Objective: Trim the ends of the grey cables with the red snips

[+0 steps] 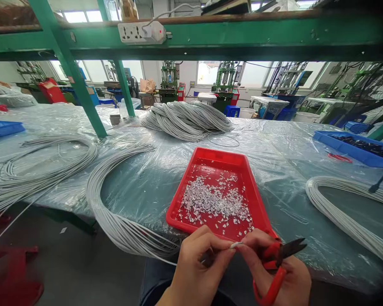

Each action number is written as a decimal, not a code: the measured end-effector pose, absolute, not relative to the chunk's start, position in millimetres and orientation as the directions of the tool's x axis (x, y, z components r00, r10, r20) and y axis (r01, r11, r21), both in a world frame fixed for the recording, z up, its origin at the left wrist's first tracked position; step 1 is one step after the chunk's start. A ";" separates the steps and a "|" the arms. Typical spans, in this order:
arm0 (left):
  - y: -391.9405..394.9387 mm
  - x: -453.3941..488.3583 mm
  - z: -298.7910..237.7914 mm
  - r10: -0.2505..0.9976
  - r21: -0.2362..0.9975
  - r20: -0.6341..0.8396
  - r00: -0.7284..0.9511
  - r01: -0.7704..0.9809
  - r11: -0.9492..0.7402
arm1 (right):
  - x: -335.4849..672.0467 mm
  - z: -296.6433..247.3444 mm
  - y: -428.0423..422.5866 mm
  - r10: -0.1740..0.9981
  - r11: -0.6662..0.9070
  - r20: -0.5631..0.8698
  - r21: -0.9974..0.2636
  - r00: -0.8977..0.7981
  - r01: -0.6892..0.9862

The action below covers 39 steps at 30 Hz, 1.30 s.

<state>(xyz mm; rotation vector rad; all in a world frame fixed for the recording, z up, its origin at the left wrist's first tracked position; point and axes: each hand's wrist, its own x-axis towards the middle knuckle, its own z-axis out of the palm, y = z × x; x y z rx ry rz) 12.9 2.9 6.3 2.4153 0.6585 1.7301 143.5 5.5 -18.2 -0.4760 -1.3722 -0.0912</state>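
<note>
In front of the tray, my left hand [199,261] pinches the end of a thin grey cable [236,245] between thumb and fingertips. My right hand [289,272] meets it there, its thumb and forefinger closed at the cable's tip. Red-handled cutters [272,289] also rest in the right hand, their dark jaws pointing right and slightly apart. Whether a small metal piece sits on the cable tip, I cannot tell. Just beyond both hands lies a red tray [178,212] with many small shiny metal pieces [210,202] scattered over its bottom.
Grey cable bundles lie curved at centre left [97,199], far left [51,178] and right [338,221]. A large cable coil [188,121] sits behind the tray. A blue tray [357,155] holds dark parts. A green frame post [83,89] and beam [242,36] cross the table.
</note>
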 end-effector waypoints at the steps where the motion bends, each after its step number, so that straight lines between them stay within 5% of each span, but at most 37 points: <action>1: 2.7 13.5 6.1 0.392 0.319 0.883 0.258 0.284 -0.904 | 144.2 -18.1 6.1 0.208 0.904 0.950 -0.277 0.231 0.326; 7: 8.2 14.0 1.1 0.235 0.148 0.954 0.184 0.393 -0.907 | 124.5 -16.3 4.3 0.237 0.883 0.909 -0.349 0.343 0.314; 10: 11.9 12.8 1.7 0.083 0.001 0.983 0.164 0.448 -0.894 | 103.7 -12.1 -4.0 0.313 0.905 0.839 -0.406 0.445 0.128; 12: 11.5 12.0 3.9 0.205 0.139 0.970 0.128 0.398 -0.907 | 97.6 -9.2 -8.3 0.434 0.876 0.733 -0.479 0.525 -0.055; 14: 8.5 11.6 6.7 0.515 0.474 0.849 0.123 0.254 -0.843 | 103.8 -8.3 -8.2 0.520 0.821 0.660 -0.560 0.543 -0.105; 17: 2.5 11.8 9.0 0.807 0.808 0.565 0.173 0.082 -0.583 | 130.4 -10.8 -0.3 0.570 0.785 0.750 -0.618 0.335 0.049; 20: -0.4 12.4 8.0 0.795 0.787 0.574 0.195 0.135 -0.601 | 152.7 -12.5 8.2 0.626 0.772 0.779 -0.624 0.021 0.119; 22: 0.0 12.2 6.8 0.743 0.723 0.632 0.219 0.179 -0.668 | 156.8 -11.5 12.0 0.719 0.694 0.695 -0.719 -0.030 -0.028; 24: 1.5 10.9 6.6 0.743 0.745 0.606 0.285 0.123 -0.655 | 154.9 -10.2 15.6 0.783 0.521 0.598 -0.780 -0.169 -0.346; 26: 3.2 8.8 7.5 0.755 0.840 0.493 0.433 -0.011 -0.542 | 151.8 -9.4 18.9 0.706 0.296 0.587 -0.753 -0.396 -0.588; 29: 4.8 6.3 9.6 0.732 0.926 0.353 0.583 -0.103 -0.364 | 151.0 -7.6 19.2 0.627 0.354 0.630 -0.755 -0.458 -0.552; 32: 4.1 7.7 9.9 0.760 0.884 0.416 0.499 -0.025 -0.467 | 151.9 -3.7 14.4 0.739 0.559 0.636 -0.763 -0.222 -0.326; 34: 3.2 9.9 8.7 0.710 0.752 0.577 0.403 0.077 -0.655 | 150.9 -1.4 12.8 0.772 0.400 0.563 -0.791 -0.296 -0.462; 37: 3.9 11.5 6.3 0.585 0.571 0.729 0.356 0.155 -0.806 | 148.4 -0.4 15.4 0.642 -0.064 0.492 -0.730 -0.589 -0.680; 39: 6.9 10.7 5.2 0.607 0.592 0.713 0.350 0.163 -0.789 | 149.0 -1.1 18.0 0.697 0.037 0.487 -0.758 -0.526 -0.651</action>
